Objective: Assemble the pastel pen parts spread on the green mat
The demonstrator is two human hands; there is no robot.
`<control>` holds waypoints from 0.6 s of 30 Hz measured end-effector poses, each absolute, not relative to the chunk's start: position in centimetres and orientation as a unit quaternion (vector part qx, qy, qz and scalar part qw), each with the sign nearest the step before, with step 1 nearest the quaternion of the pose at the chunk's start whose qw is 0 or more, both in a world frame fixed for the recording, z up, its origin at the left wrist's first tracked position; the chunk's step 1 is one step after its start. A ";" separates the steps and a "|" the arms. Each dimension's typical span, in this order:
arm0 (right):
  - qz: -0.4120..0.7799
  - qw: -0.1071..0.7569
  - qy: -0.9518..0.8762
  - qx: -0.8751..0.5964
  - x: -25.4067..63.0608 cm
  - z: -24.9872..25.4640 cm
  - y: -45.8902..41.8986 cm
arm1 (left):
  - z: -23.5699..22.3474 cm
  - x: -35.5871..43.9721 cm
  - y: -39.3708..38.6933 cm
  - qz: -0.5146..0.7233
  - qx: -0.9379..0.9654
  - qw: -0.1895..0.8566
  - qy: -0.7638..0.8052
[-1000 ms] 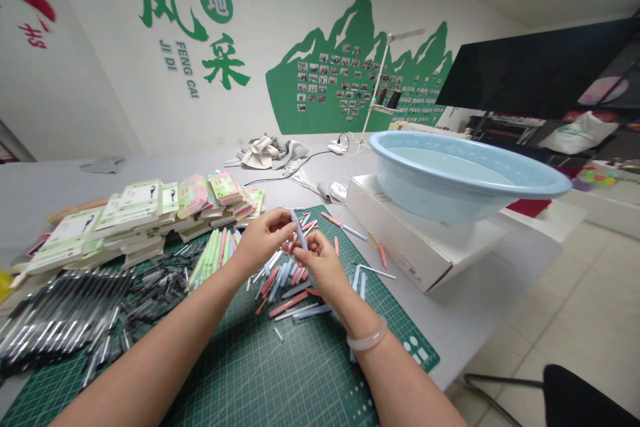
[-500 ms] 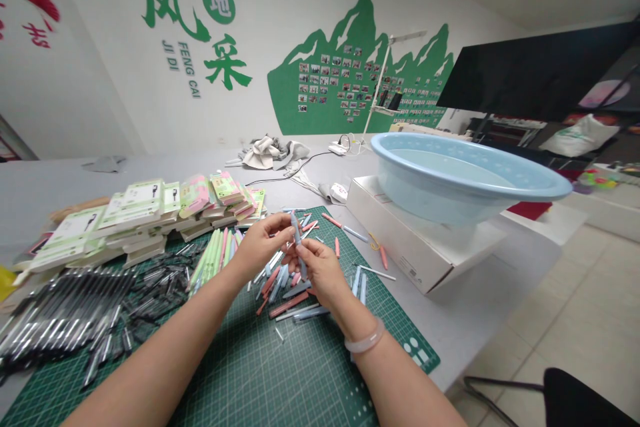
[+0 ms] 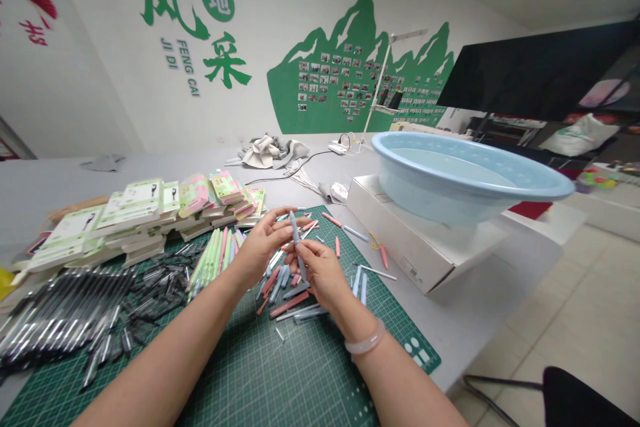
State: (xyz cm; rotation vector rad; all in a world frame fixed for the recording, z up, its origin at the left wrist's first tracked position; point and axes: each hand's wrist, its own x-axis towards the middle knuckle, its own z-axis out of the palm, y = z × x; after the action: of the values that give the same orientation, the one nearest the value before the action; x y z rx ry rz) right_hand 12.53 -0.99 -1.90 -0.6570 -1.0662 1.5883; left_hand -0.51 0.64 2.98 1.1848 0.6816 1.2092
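A light blue pen (image 3: 295, 228) stands nearly upright between my two hands. My right hand (image 3: 320, 270) grips its lower part with thumb and fingers. Around the upper part, my left hand (image 3: 263, 243) has its thumb against the near side and its fingers behind. Beneath the hands, loose blue and pink pen parts (image 3: 290, 301) and thin white refills lie scattered on a green cutting mat (image 3: 235, 353). Just left of them is a bundle of green, pink and blue pens (image 3: 215, 257).
Many clear black pens (image 3: 65, 313) and black caps (image 3: 155, 283) cover the mat's left side. Behind them are stacked small boxes (image 3: 133, 203). On the right, a blue basin (image 3: 425, 187) rests on a white carton (image 3: 400, 240). Grey cloths (image 3: 270, 152) and a cable lie further back.
The fingers of my left hand have loosened and spread a little around the top of the pen. My right hand keeps its grip in nearly the same place.
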 end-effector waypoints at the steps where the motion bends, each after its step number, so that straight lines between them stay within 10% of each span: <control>1: 0.665 0.531 -0.447 -0.277 12.5 -1.9 -1.0 | 3.0 -0.5 0.7 0.536 0.519 0.595 0.299; 18: 0.678 0.538 -0.433 -0.252 12.5 -1.7 -1.1 | 2.6 -0.6 0.7 0.525 0.499 0.624 0.296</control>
State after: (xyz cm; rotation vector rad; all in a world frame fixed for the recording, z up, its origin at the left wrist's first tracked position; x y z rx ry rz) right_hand 12.45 -1.09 -1.65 -0.5984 -1.0306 1.6126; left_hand -0.63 0.70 2.65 1.1451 0.6785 1.2044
